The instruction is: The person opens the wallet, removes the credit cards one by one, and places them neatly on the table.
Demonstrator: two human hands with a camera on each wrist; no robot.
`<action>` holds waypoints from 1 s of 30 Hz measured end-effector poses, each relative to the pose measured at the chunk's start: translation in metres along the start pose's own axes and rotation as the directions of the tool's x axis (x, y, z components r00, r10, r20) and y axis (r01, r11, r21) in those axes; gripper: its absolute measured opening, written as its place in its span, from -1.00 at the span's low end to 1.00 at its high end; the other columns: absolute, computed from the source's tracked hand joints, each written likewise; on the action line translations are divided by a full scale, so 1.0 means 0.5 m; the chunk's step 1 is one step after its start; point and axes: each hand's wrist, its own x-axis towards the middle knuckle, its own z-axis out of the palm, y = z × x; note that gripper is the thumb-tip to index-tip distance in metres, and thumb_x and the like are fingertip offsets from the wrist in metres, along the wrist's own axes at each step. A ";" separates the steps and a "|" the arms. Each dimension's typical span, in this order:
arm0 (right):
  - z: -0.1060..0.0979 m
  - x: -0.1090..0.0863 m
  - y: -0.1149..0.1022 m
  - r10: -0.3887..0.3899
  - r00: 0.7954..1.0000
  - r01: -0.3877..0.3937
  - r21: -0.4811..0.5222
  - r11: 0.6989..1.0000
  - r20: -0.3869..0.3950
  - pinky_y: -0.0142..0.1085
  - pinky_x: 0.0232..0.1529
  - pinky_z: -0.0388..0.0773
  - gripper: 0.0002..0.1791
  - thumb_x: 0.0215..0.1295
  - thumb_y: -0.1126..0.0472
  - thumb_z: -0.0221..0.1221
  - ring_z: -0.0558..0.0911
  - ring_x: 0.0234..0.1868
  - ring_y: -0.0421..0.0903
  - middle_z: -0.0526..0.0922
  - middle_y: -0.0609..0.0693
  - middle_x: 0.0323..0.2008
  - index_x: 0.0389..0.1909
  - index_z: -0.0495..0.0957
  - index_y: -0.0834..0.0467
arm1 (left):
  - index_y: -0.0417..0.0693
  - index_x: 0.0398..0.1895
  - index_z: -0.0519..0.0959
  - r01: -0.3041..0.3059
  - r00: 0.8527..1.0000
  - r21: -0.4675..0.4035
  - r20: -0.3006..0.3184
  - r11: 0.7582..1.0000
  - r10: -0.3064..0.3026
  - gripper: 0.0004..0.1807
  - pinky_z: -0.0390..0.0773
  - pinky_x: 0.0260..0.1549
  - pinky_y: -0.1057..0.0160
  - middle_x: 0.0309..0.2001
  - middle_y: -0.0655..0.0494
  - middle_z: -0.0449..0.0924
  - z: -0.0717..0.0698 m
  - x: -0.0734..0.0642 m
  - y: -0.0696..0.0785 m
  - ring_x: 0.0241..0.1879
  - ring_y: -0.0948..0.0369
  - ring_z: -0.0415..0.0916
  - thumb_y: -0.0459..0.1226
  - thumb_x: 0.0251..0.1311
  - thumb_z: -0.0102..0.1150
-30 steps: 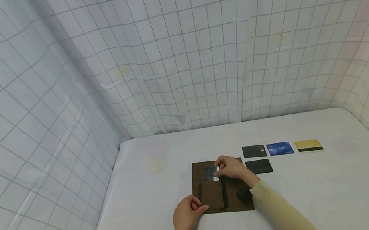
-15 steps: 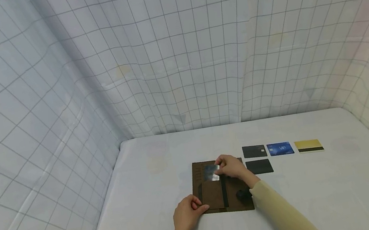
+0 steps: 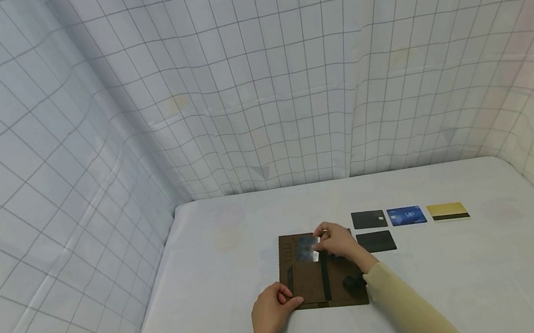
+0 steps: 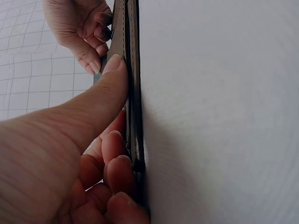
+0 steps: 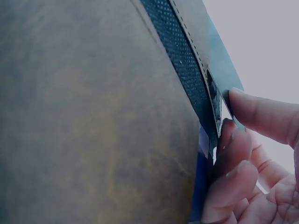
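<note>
A brown leather wallet [image 3: 309, 282] lies spread flat on the white table, a dark strip down its middle. At its near left corner my left hand [image 3: 271, 311] grips the edge, thumb on top and the other fingers curled at the side, as the left wrist view shows. My right hand [image 3: 336, 240] is over the wallet's upper middle. Its thumb and fingers pinch the right edge of a shiny grey-blue card [image 3: 305, 249], which stands out above the left pocket. In the right wrist view, the translucent-looking card [image 5: 223, 56] is behind the wallet's stitched edge.
Right of the wallet lie a dark card with a chip [image 3: 368, 219], a plain black card [image 3: 376, 242], a blue VIP card [image 3: 406, 215] and a gold card [image 3: 448, 211]. White grid-patterned curtains [image 3: 251, 75] enclose the table [image 3: 220, 268] at back and sides.
My right hand has shifted very slightly up and right with the card's edge, and the glare on the card has changed. My left hand and the wallet stay in place.
</note>
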 end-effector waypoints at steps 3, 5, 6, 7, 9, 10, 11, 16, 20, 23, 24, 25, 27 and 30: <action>-0.003 0.000 -0.001 0.026 1.000 -0.026 -0.003 1.000 -0.018 -0.27 -0.63 0.37 -0.74 0.14 0.27 0.32 0.46 -0.63 -0.10 0.53 -0.03 -0.53 -0.17 0.50 0.16 | 0.06 -0.53 0.49 -0.003 1.000 -0.001 0.000 1.000 0.003 -0.68 0.25 -0.63 0.31 -0.62 0.29 0.30 0.000 0.001 0.000 -0.64 0.32 0.22 -0.04 -0.08 0.45; -0.005 0.000 -0.003 0.040 0.999 -0.040 -0.003 0.999 -0.031 -0.27 -0.65 0.37 -0.74 0.14 0.26 0.32 0.48 -0.64 -0.10 0.54 -0.03 -0.54 -0.17 0.49 0.15 | 0.05 -0.53 0.49 -0.006 1.000 -0.002 -0.001 1.000 0.006 -0.68 0.26 -0.63 0.31 -0.62 0.29 0.30 0.000 0.001 0.000 -0.64 0.32 0.22 -0.04 -0.08 0.45; -0.006 0.000 -0.004 0.046 0.998 -0.046 0.000 0.999 -0.038 -0.27 -0.66 0.37 -0.74 0.14 0.25 0.32 0.48 -0.64 -0.09 0.54 -0.03 -0.55 -0.17 0.49 0.14 | 0.05 -0.53 0.48 -0.007 1.000 -0.002 -0.001 1.000 0.007 -0.68 0.26 -0.63 0.31 -0.62 0.29 0.30 0.000 0.001 0.000 -0.65 0.32 0.22 -0.04 -0.08 0.45; -0.007 0.000 -0.004 0.053 0.998 -0.052 0.002 0.999 -0.043 -0.27 -0.66 0.37 -0.74 0.14 0.24 0.33 0.49 -0.65 -0.09 0.54 -0.03 -0.56 -0.18 0.50 0.13 | 0.05 -0.53 0.48 -0.008 1.000 -0.002 -0.001 1.000 0.008 -0.68 0.26 -0.63 0.31 -0.62 0.29 0.30 0.000 0.001 0.000 -0.65 0.33 0.22 -0.04 -0.07 0.45; -0.008 -0.001 -0.005 0.059 0.997 -0.059 -0.001 0.998 -0.046 -0.27 -0.66 0.37 -0.74 0.13 0.23 0.33 0.50 -0.65 -0.09 0.54 -0.03 -0.57 -0.18 0.50 0.12 | 0.06 -0.53 0.48 -0.008 1.000 0.000 0.001 1.000 0.008 -0.68 0.26 -0.63 0.31 -0.62 0.30 0.30 0.000 0.001 0.000 -0.65 0.33 0.22 -0.04 -0.08 0.45; -0.009 -0.002 -0.005 0.060 0.997 -0.060 -0.004 0.998 -0.047 -0.27 -0.67 0.37 -0.74 0.13 0.23 0.33 0.50 -0.66 -0.09 0.55 -0.03 -0.57 -0.18 0.50 0.12 | 0.06 -0.53 0.48 -0.008 1.000 0.000 0.002 1.000 0.008 -0.68 0.26 -0.63 0.31 -0.62 0.29 0.30 0.000 0.002 0.000 -0.65 0.33 0.22 -0.03 -0.08 0.45; -0.010 -0.002 -0.005 0.062 0.997 -0.063 -0.005 0.998 -0.048 -0.27 -0.67 0.38 -0.74 0.13 0.23 0.33 0.50 -0.66 -0.09 0.55 -0.03 -0.58 -0.19 0.50 0.12 | 0.06 -0.53 0.48 -0.007 1.000 0.000 0.003 1.000 0.007 -0.68 0.26 -0.64 0.31 -0.62 0.29 0.30 -0.001 0.002 0.000 -0.65 0.33 0.23 -0.03 -0.08 0.45; -0.016 -0.006 -0.003 0.074 0.996 -0.075 -0.012 0.997 -0.046 -0.26 -0.65 0.40 -0.75 0.14 0.20 0.32 0.52 -0.66 -0.09 0.58 -0.05 -0.58 -0.20 0.50 0.14 | 0.06 -0.53 0.49 -0.007 1.000 -0.001 0.004 1.000 0.007 -0.68 0.26 -0.63 0.31 -0.62 0.29 0.30 -0.002 0.002 0.000 -0.64 0.32 0.22 -0.03 -0.08 0.45; -0.023 -0.008 0.000 0.082 0.996 -0.081 0.002 0.997 -0.046 -0.26 -0.64 0.41 -0.76 0.14 0.20 0.32 0.53 -0.66 -0.09 0.61 -0.05 -0.57 -0.23 0.51 0.16 | 0.05 -0.53 0.48 -0.011 1.000 0.001 0.004 1.000 0.011 -0.68 0.26 -0.62 0.31 -0.62 0.29 0.29 -0.002 0.001 0.000 -0.64 0.32 0.22 -0.03 -0.08 0.45; -0.027 -0.010 0.003 0.081 0.996 -0.081 0.004 0.997 -0.048 -0.27 -0.65 0.40 -0.78 0.15 0.20 0.31 0.53 -0.66 -0.10 0.63 -0.06 -0.56 -0.26 0.49 0.16 | 0.06 -0.53 0.48 -0.012 1.000 0.001 0.004 1.000 0.012 -0.67 0.26 -0.62 0.31 -0.62 0.29 0.29 -0.002 0.002 -0.001 -0.64 0.32 0.22 -0.03 -0.08 0.45; -0.028 -0.010 0.005 0.083 0.995 -0.083 0.005 0.997 -0.047 -0.27 -0.65 0.39 -0.79 0.15 0.20 0.31 0.53 -0.66 -0.10 0.64 -0.06 -0.55 -0.28 0.48 0.16 | 0.06 -0.53 0.48 -0.013 1.000 0.002 0.004 1.000 0.013 -0.67 0.26 -0.62 0.31 -0.62 0.29 0.29 -0.001 0.002 -0.002 -0.64 0.33 0.22 -0.02 -0.08 0.45; -0.029 -0.010 0.006 0.086 0.995 -0.086 0.009 0.996 -0.044 -0.28 -0.65 0.38 -0.79 0.15 0.20 0.31 0.53 -0.66 -0.10 0.64 -0.06 -0.55 -0.30 0.47 0.16 | 0.06 -0.53 0.48 -0.014 1.000 0.002 0.004 1.000 0.014 -0.67 0.26 -0.62 0.31 -0.62 0.29 0.29 -0.001 0.002 -0.002 -0.64 0.33 0.22 -0.02 -0.08 0.45; -0.031 -0.011 0.009 0.089 0.995 -0.089 0.008 0.996 -0.044 -0.30 -0.66 0.37 -0.80 0.15 0.21 0.30 0.53 -0.66 -0.11 0.64 -0.05 -0.55 -0.33 0.46 0.16 | 0.06 -0.53 0.48 -0.013 1.000 0.004 0.003 1.000 0.013 -0.67 0.26 -0.62 0.31 -0.62 0.29 0.29 0.000 0.002 -0.002 -0.64 0.33 0.22 -0.02 -0.08 0.45; -0.033 -0.014 0.011 0.090 0.995 -0.090 0.009 0.996 -0.036 -0.31 -0.65 0.37 -0.81 0.15 0.24 0.30 0.53 -0.66 -0.11 0.64 -0.04 -0.55 -0.37 0.45 0.17 | 0.06 -0.53 0.48 -0.008 1.000 0.007 0.003 1.000 0.008 -0.67 0.26 -0.63 0.31 -0.62 0.29 0.29 0.001 0.002 -0.003 -0.64 0.32 0.22 -0.02 -0.08 0.45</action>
